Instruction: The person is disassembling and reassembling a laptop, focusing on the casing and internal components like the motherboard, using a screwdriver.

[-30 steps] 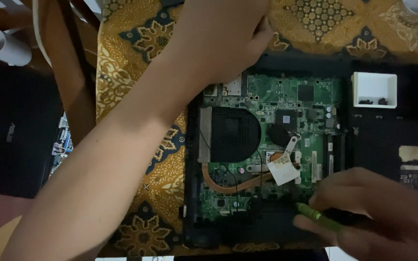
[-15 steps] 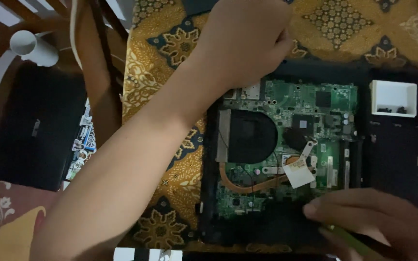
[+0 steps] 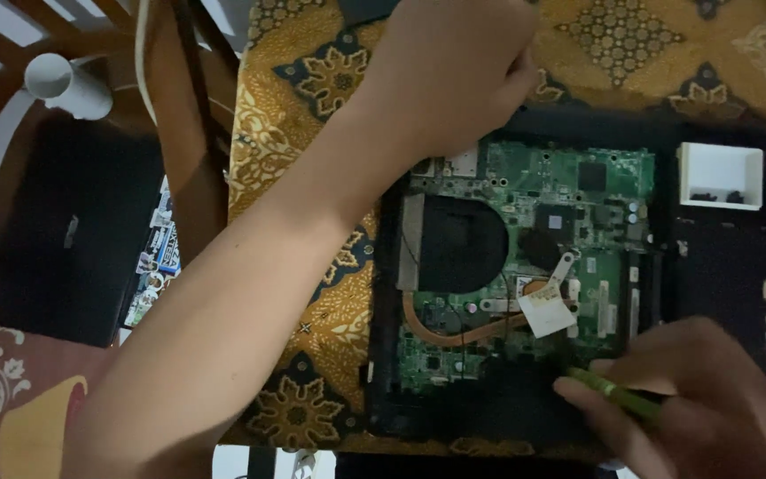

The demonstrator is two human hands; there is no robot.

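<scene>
On a gold patterned cloth [image 3: 303, 177] lies an opened laptop base, its green circuit board [image 3: 534, 257] exposed with a round black fan [image 3: 458, 244] and a copper heat pipe [image 3: 454, 330]. Left hand [image 3: 454, 71] rests at the board's far edge, fingers curled together, what they grip hidden. Right hand [image 3: 702, 399] at the near right corner, fingers clamped on a green screwdriver [image 3: 613, 395]. Small white tray [image 3: 720, 175] sits just right of the board.

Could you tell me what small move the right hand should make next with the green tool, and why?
Probably lower the green tool onto the circuit board: the right hand holds it at the board's near edge, while the left hand presses the far edge.
</scene>
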